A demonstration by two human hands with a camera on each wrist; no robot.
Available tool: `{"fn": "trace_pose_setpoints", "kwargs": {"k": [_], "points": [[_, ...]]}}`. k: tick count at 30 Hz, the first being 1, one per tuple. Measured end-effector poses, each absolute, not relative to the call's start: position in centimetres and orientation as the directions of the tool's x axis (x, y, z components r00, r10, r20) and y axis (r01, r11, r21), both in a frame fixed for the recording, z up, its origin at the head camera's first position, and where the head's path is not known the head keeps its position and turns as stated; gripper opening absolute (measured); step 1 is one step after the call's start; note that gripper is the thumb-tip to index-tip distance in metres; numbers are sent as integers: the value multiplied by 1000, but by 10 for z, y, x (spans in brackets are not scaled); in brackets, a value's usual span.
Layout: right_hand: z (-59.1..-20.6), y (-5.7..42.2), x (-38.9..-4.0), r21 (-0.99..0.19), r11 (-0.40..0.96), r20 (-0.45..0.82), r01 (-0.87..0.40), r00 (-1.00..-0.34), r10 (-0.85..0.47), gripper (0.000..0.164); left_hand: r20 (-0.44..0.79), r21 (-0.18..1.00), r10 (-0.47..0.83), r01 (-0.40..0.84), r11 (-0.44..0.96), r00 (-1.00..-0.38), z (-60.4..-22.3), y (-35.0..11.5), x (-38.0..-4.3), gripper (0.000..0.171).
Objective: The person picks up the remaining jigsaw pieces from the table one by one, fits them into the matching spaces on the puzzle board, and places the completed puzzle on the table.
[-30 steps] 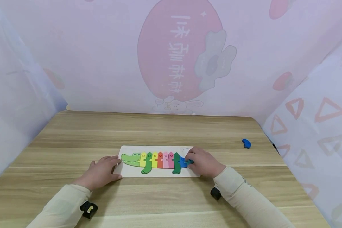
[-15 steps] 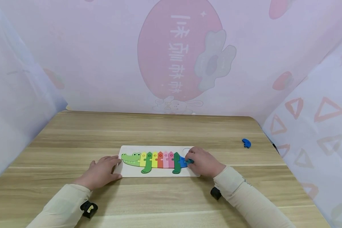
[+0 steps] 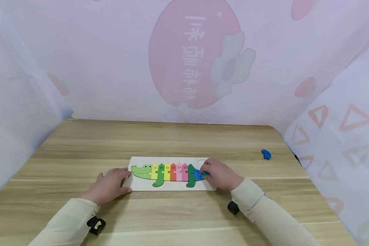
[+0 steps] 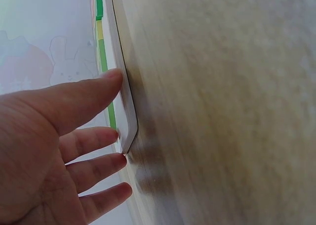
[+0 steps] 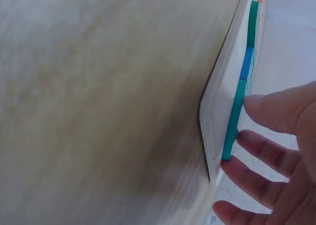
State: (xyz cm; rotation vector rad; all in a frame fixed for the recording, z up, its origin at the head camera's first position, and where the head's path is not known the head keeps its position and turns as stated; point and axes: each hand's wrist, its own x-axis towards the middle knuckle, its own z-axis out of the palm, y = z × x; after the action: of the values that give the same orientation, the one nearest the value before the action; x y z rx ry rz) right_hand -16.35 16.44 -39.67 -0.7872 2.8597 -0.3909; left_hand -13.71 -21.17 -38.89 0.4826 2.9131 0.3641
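A white puzzle board [image 3: 172,187] lies on the table, carrying a crocodile of coloured, numbered wooden pieces with a green head [image 3: 141,172] at the left. My left hand [image 3: 109,184] is at the board's left end, thumb by the near corner and fingers extended along the side; it holds no piece. At the right end, my right hand [image 3: 219,175] has thumb and fingers on a teal puzzle piece [image 5: 234,121], which lies flat beside the blue piece [image 3: 197,175]. From above, the hand covers most of the teal piece.
A loose blue curved piece [image 3: 266,154] lies on the wooden table [image 3: 172,218] at the far right. An outlined curve [image 3: 200,162] shows on the board's upper right. A printed cloth [image 3: 117,68] hangs behind the table.
The teal piece has shifted slightly under my right fingers and more of it shows beside the blue piece. My left hand has stayed in place.
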Motion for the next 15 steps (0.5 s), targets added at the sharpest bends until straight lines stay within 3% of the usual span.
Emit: {"fn": "trace_pose_setpoints", "kwargs": {"k": [15], "points": [[-395, 165, -164, -278, 824, -38, -493, -852, -522, 22, -120, 271, 338, 297, 916, -933, -389, -212, -138, 59]]}}
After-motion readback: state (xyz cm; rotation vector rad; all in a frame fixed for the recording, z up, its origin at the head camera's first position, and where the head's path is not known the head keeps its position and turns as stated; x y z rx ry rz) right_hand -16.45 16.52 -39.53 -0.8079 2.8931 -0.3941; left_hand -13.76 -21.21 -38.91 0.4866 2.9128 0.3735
